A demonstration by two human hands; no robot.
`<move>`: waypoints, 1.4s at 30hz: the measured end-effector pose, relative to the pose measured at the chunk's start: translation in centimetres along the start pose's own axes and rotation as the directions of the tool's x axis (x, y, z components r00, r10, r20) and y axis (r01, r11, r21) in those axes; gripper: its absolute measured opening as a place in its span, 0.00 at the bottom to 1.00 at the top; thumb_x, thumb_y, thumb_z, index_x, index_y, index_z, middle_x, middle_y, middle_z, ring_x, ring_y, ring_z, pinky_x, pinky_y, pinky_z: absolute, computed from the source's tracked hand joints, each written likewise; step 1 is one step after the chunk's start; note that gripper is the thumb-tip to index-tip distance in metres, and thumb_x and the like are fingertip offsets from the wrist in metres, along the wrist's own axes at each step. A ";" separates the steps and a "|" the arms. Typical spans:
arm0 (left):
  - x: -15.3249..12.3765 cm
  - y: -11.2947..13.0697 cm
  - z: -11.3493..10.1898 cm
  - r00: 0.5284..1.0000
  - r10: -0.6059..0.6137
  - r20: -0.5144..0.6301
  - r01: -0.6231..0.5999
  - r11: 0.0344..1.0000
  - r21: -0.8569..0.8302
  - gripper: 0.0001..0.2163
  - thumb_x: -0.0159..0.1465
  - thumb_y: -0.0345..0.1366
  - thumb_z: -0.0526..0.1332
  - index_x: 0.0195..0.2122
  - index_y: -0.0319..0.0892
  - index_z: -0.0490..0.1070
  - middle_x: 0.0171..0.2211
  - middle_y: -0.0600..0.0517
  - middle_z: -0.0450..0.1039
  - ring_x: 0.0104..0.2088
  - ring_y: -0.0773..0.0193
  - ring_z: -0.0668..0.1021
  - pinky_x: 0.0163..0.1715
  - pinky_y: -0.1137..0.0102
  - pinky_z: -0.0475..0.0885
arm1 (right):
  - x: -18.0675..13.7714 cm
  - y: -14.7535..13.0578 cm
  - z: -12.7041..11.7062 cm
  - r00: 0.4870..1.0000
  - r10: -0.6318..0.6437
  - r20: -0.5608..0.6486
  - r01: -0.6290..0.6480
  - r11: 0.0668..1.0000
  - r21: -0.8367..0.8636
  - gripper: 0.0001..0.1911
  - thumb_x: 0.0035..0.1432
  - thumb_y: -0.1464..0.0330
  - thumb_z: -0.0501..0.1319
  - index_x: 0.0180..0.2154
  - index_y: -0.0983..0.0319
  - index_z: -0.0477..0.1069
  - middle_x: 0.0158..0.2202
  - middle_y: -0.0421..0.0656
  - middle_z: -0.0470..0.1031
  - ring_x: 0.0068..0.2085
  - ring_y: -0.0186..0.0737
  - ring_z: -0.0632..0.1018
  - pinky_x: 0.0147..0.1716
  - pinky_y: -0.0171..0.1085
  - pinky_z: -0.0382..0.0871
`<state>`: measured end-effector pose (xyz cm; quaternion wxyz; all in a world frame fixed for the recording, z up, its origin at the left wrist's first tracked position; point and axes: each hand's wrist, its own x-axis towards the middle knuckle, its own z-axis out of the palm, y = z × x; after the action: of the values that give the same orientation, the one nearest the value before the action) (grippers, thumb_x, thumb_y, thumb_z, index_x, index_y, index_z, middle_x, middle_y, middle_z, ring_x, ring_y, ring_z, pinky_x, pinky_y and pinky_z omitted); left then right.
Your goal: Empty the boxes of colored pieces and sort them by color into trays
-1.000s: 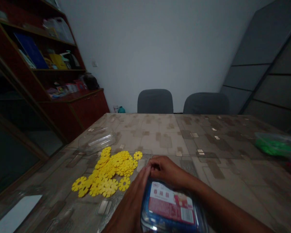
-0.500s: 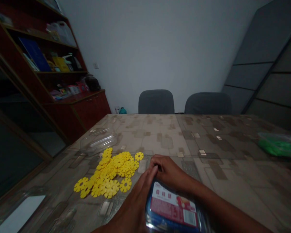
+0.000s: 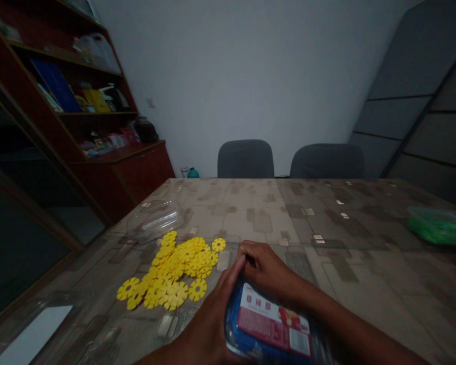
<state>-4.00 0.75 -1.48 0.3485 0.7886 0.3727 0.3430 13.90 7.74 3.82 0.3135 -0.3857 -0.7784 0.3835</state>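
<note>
A clear plastic box (image 3: 268, 324) with blue contents and a red and white label sits at the near table edge. My left hand (image 3: 209, 324) presses against its left side, fingers closed along it. My right hand (image 3: 268, 268) curls over its far end, fingers wrapped on the rim. Both hands grip the box. A heap of flat yellow gear-shaped pieces (image 3: 173, 271) lies on the table just left of my hands.
A clear empty lid or tray (image 3: 155, 218) rests beyond the yellow pieces. A container of green pieces (image 3: 439, 227) stands at the far right. A white sheet (image 3: 34, 334) lies at the near left. Two grey chairs (image 3: 245, 158) face the table's far side; shelves stand left.
The view and both hands shifted only slightly; the box has tilted a little and moved a touch nearer. The yellow pieces have not moved.
</note>
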 end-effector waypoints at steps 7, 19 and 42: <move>-0.1 -0.3 -0.2 0.998 -0.007 0.059 -0.003 0.987 0.161 0.66 0.45 0.44 0.80 0.72 0.63 0.29 0.70 0.40 0.52 0.66 0.28 0.61 0.60 0.34 0.62 | -0.3 -0.3 0.2 1.000 -0.023 0.018 0.022 0.999 0.033 0.12 0.49 0.83 0.58 0.25 0.61 0.65 0.28 0.36 0.70 0.32 0.36 0.70 0.34 0.34 0.59; -1.5 -2.5 0.4 0.999 0.023 0.039 -0.029 0.985 0.172 0.62 0.50 0.52 0.76 0.73 0.60 0.27 0.69 0.40 0.54 0.66 0.30 0.62 0.60 0.38 0.63 | -0.2 -0.7 0.4 0.997 0.032 0.076 -0.045 0.984 0.173 0.09 0.54 0.79 0.59 0.26 0.61 0.67 0.25 0.34 0.66 0.28 0.32 0.66 0.26 0.30 0.57; -0.8 0.9 -1.4 0.991 -0.078 0.108 0.093 0.986 -0.138 0.44 0.58 0.52 0.69 0.70 0.53 0.47 0.62 0.44 0.68 0.56 0.40 0.76 0.51 0.51 0.76 | -1.8 -1.1 -3.1 0.962 0.079 0.263 -0.087 0.996 0.021 0.12 0.54 0.75 0.65 0.41 0.61 0.74 0.28 0.33 0.67 0.29 0.32 0.68 0.28 0.31 0.59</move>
<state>-5.16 0.07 -0.21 0.4371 0.7614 0.3623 0.3128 16.82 6.86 5.96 0.1979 -0.3589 -0.7898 0.4563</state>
